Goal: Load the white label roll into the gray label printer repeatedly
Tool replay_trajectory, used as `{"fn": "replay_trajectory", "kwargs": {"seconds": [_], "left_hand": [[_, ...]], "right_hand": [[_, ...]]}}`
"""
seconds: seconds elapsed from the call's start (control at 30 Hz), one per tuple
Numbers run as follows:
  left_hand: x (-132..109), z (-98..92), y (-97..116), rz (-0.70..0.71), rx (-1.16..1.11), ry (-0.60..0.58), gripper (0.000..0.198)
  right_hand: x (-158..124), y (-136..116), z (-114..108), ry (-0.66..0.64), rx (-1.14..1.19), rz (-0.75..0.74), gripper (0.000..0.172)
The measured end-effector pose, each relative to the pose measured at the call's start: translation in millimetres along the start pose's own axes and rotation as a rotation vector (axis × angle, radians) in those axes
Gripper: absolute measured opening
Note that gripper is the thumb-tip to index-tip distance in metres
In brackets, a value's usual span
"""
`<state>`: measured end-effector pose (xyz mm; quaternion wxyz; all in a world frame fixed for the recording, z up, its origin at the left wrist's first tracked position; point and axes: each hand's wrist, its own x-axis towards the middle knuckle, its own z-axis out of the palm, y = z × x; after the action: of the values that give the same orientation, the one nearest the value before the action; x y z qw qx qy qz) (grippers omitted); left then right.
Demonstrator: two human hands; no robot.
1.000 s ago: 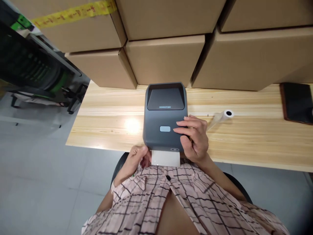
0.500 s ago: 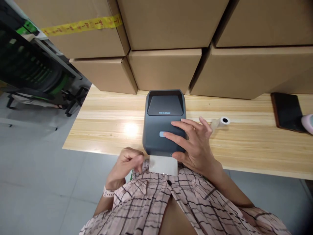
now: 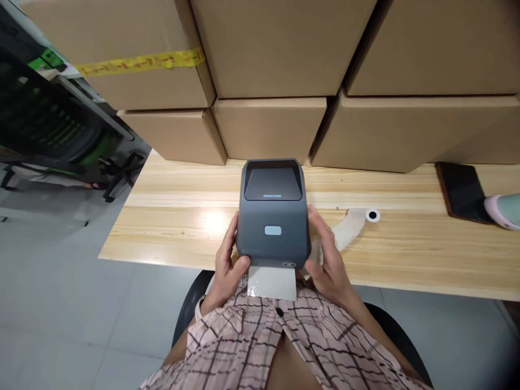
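A dark grey label printer (image 3: 273, 212) with a pale blue button (image 3: 272, 230) stands near the table's front edge. Out of its front slot hangs a blank white label strip (image 3: 272, 283). My left hand (image 3: 228, 271) is against the printer's left side, its thumb at the front corner and its other fingers along the side, partly hidden. On the opposite side my right hand (image 3: 328, 260) rests along the right wall, thumb near the front right corner. Between them both hands grip the printer. Just right of it lies a partly unrolled white paper strip (image 3: 350, 227) with a small roll (image 3: 372, 215).
Stacked cardboard boxes (image 3: 270, 130) line the back of the wooden table (image 3: 162, 216). At the right lie a dark phone (image 3: 461, 189) and a pink and green cup-like object (image 3: 504, 211). A dark chair (image 3: 57, 119) stands on the floor at left.
My right hand has left the button and moved to the printer's right side. My left hand has come up from below the table edge to its left side. More of the paper strip shows.
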<state>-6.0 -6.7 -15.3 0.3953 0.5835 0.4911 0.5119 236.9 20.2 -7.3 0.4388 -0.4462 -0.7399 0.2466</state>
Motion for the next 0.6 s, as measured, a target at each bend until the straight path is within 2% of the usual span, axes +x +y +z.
{"fn": "replay_trajectory", "kwargs": {"seconds": [0.23,0.47,0.6], "left_hand": [[9,-1.8,0,0.130,0.152,0.059,0.070],[8,11.8,-8,0.116,-0.019,0.143,0.067],[6,13.9,-6,0.060,-0.005,0.156,0.073]], "right_hand": [[-1,1,-3,-0.046,0.061,0.005,0.075],[0,14,7,0.040,0.020,-0.089,0.073],[0,10,6,0.037,0.025,-0.081,0.074]]}}
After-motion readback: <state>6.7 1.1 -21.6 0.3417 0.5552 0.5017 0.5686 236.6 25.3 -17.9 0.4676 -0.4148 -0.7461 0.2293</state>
